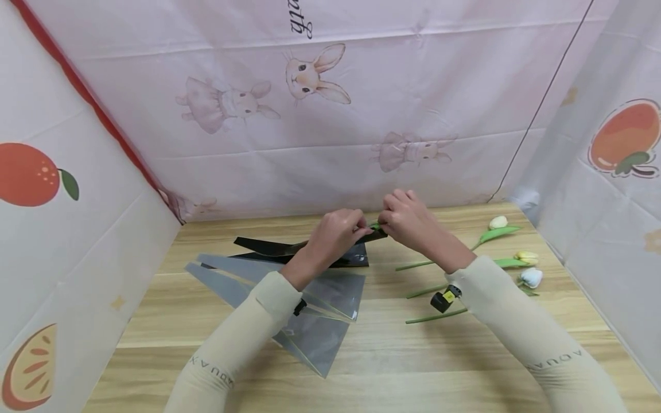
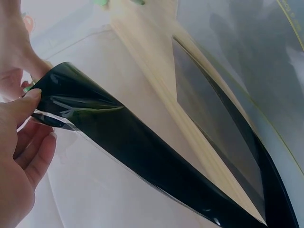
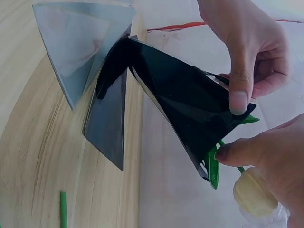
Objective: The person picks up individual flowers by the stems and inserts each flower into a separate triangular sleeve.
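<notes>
So my left grip [image 1: 339, 229] has the black wrapper [image 3: 180, 99] pinched right at its wide mouth, thumb on the outside. My right grip [image 1: 410, 221] is pinching the tulip [image 3: 255, 192] around its stem and leaf, just at that mouth. Both are up above the far edge of the surface [image 1: 392, 355], roughly in the middle.

Direction-wise: the wrapper's long axis runs mostly left to right for me, narrow end off to my left, mouth facing right. The tulip's cream bloom is outside, pointing away from the mouth, and the stem heads to the opening, with bits of green leaf poking out around the rim. Can't tell how far in the stem goes, since the black film hides it.

Under it there's a second black wrapper [image 3: 107, 118] lying down, then some grey wrappers [image 1: 320, 344] nearer me, narrow ends left. Three more tulips [image 1: 527, 258] lie to my right, blooms pointing right, stems pointing left.

Writing: both shirt sleeves [image 1: 527, 338] have letters that look like "AQUA", and the rest curves away. The pink backdrop [image 1: 361, 115] has sideways script ending in something like "nth". The yellow print on the grey film is too small to read.
</notes>
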Demonstrator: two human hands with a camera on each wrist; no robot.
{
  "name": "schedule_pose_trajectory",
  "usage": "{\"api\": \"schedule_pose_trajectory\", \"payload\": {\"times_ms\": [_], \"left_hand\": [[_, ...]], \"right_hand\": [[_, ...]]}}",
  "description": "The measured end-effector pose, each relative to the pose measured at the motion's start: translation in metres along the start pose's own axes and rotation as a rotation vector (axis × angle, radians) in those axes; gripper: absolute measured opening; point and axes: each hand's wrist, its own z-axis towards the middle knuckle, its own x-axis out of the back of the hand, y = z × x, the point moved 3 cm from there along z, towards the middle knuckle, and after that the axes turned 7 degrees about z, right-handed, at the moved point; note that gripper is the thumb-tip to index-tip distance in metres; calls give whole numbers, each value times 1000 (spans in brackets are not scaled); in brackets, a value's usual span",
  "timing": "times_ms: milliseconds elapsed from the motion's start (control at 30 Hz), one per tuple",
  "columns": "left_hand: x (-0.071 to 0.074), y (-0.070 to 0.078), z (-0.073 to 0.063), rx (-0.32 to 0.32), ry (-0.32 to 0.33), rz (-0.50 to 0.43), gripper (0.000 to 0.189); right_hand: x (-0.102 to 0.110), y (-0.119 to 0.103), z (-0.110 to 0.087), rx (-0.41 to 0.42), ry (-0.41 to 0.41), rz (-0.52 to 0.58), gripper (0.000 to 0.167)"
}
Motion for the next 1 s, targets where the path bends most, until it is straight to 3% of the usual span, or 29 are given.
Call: {"api": "schedule_pose_trajectory", "payload": {"times_ms": [400,633,767,1000], "left_hand": [[10,0,2,-7,24,-22,19],[14,1,2,-43,35,3,19],[15,1,1,-57,45,16,19],[16,-2,1,-47,53,4,19]], "right_hand": [[1,-6,8,-15,-29,108,6],[-1,-9,9,36,-12,164,21],[-2,-9,9,16,-20,208,29],[-2,-10,10,-34,-70,251,24]]}}
